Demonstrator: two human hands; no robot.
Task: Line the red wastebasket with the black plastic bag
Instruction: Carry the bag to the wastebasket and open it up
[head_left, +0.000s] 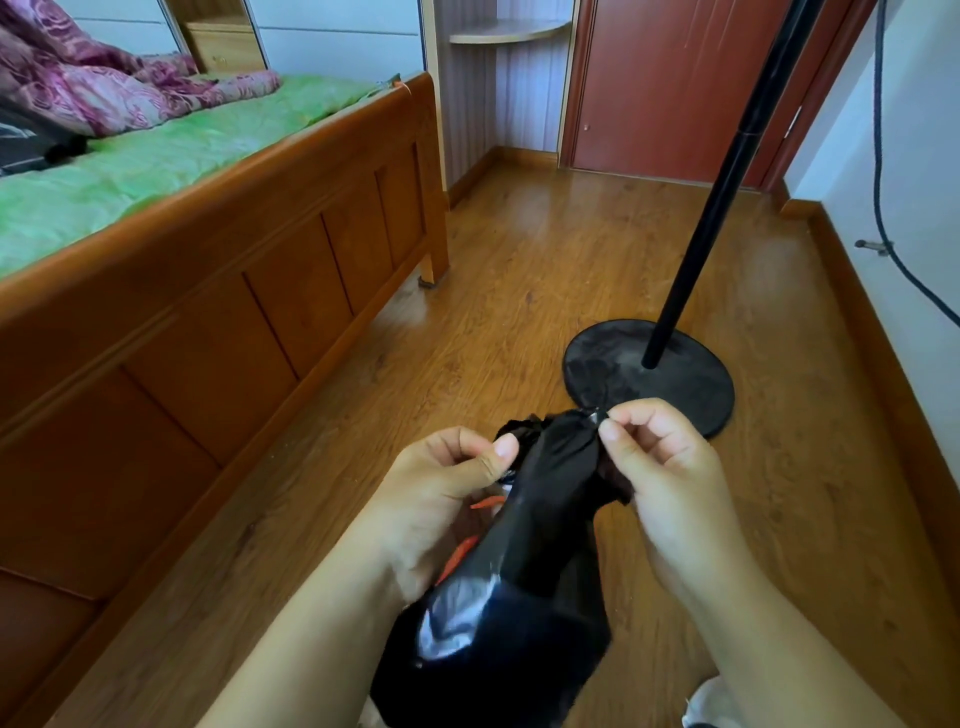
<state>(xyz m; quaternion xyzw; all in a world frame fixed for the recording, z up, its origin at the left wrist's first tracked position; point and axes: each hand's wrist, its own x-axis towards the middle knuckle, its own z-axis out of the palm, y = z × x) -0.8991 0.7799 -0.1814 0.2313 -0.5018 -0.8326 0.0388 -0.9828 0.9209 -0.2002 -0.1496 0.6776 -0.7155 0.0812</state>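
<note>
A black plastic bag (524, 566) hangs bunched between my hands at the bottom centre. My left hand (441, 488) pinches its upper edge between thumb and forefinger on the left side. My right hand (660, 467) pinches a twisted corner of the bag at the top right. Small strips of red-orange (460, 553) show behind the bag, near my left wrist; they seem to belong to the red wastebasket, which the bag and my arms otherwise hide.
A wooden bed frame (218, 291) with a green sheet runs along the left. A black pole on a round black base (649, 379) stands on the wood floor just beyond my hands. A red door (675, 88) is at the back; a white wall with a dark cable is on the right.
</note>
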